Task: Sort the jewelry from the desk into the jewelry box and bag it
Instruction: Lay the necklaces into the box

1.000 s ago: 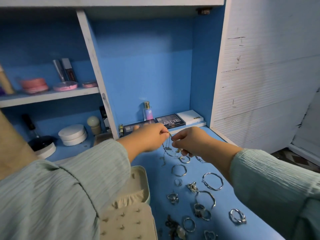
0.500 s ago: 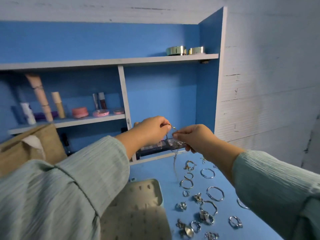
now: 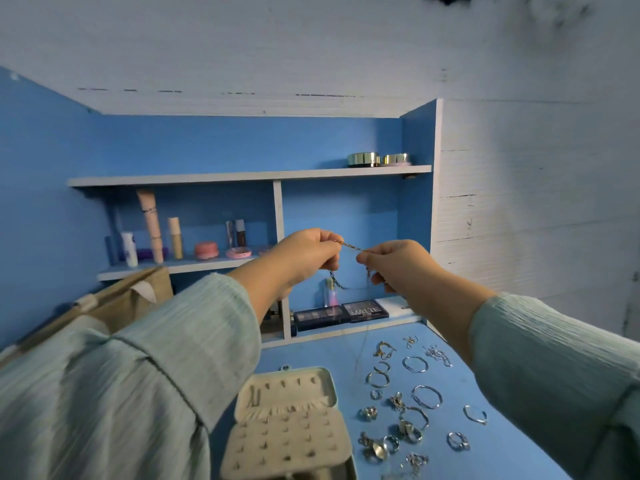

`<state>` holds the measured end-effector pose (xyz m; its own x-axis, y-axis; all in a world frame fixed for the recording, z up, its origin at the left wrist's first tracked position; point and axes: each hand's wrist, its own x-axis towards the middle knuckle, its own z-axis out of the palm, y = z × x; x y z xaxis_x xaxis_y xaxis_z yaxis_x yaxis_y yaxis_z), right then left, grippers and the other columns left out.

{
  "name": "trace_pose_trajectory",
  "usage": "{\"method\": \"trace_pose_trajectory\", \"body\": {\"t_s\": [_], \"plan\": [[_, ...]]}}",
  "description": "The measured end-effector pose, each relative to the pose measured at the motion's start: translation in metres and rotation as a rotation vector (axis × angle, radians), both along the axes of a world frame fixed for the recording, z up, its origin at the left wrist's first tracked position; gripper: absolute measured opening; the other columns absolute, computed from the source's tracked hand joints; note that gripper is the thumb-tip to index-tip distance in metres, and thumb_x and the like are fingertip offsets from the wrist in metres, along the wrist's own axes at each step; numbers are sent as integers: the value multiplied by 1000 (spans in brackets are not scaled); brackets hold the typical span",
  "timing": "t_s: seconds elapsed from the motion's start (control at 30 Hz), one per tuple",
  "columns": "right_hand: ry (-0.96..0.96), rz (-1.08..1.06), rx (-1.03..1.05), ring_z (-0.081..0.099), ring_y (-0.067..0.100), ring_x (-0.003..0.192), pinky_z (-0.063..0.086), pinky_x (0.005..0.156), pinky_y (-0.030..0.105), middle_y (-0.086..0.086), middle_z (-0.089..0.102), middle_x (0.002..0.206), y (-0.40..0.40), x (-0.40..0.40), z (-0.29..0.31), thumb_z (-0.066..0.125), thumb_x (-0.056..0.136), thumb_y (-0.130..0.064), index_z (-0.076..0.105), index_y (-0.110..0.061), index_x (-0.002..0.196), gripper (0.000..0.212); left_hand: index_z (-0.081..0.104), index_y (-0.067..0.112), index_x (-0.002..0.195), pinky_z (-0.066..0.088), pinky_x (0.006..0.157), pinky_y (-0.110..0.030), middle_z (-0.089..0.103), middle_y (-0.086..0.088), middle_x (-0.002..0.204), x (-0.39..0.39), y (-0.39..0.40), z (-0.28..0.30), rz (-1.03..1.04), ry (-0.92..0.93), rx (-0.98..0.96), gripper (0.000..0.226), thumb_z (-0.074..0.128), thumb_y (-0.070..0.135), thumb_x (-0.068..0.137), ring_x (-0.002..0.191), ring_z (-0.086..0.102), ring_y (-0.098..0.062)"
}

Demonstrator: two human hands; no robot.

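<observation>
My left hand (image 3: 308,256) and my right hand (image 3: 394,263) are raised in front of the shelves, each pinching one end of a thin chain (image 3: 349,246) stretched between them; more chain hangs in a loop below the hands. An open cream jewelry box (image 3: 287,420) with studded inserts lies on the blue desk (image 3: 502,455) below my left forearm. Several silver rings, bangles and other jewelry pieces (image 3: 401,410) are spread on the desk to the right of the box. A tan bag (image 3: 128,299) stands at the left, partly hidden by my left sleeve.
Blue shelves hold cosmetic tubes (image 3: 150,230), pink compacts (image 3: 206,250) and gold tins (image 3: 363,159). An eyeshadow palette (image 3: 341,313) and a small perfume bottle (image 3: 330,294) stand at the desk's back. A white wall (image 3: 536,220) borders the right side.
Both hands have lifted the chain higher above the desk and pulled it straighter between them. The camera has tilted upward, showing more of the shelves and wall.
</observation>
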<state>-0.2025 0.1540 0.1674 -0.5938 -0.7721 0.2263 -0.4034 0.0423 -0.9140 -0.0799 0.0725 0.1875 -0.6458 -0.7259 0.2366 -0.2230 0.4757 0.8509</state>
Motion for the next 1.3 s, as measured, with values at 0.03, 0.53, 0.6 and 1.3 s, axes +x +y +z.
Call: {"method": "trace_pose_trajectory", "body": {"t_s": [0.03, 0.53, 0.6, 1.3], "plan": [[-8, 2, -6, 48, 13, 57, 39, 50, 21, 2, 58, 67, 4, 2, 1, 62, 89, -22, 68, -11, 91, 12, 57, 20, 91, 43, 62, -13, 55, 3, 73, 4, 4, 2, 1, -2, 37, 18, 42, 11, 95, 67, 57, -5], [-161, 55, -29, 48, 16, 62, 41, 54, 23, 8, 59, 74, 72, 43, -28, 62, 88, -18, 67, -7, 82, 13, 62, 15, 87, 50, 69, -25, 49, 8, 56, 66, 69, -32, -61, 153, 343, 22, 47, 26, 98, 52, 44, -5], [-157, 54, -9, 46, 19, 67, 40, 60, 27, 7, 57, 76, 78, 49, -38, 62, 87, -22, 67, -10, 83, 13, 62, 15, 87, 52, 63, -22, 49, 8, 56, 74, 76, -40, -70, 252, 388, 22, 47, 26, 98, 52, 45, -5], [-574, 284, -167, 50, 10, 57, 43, 56, 23, 1, 55, 69, 136, 118, -120, 61, 88, -14, 60, -11, 79, 10, 64, 11, 94, 38, 40, -11, 53, 5, 61, 125, 154, -125, -65, 746, 770, 25, 43, 24, 98, 42, 39, -1]]}}
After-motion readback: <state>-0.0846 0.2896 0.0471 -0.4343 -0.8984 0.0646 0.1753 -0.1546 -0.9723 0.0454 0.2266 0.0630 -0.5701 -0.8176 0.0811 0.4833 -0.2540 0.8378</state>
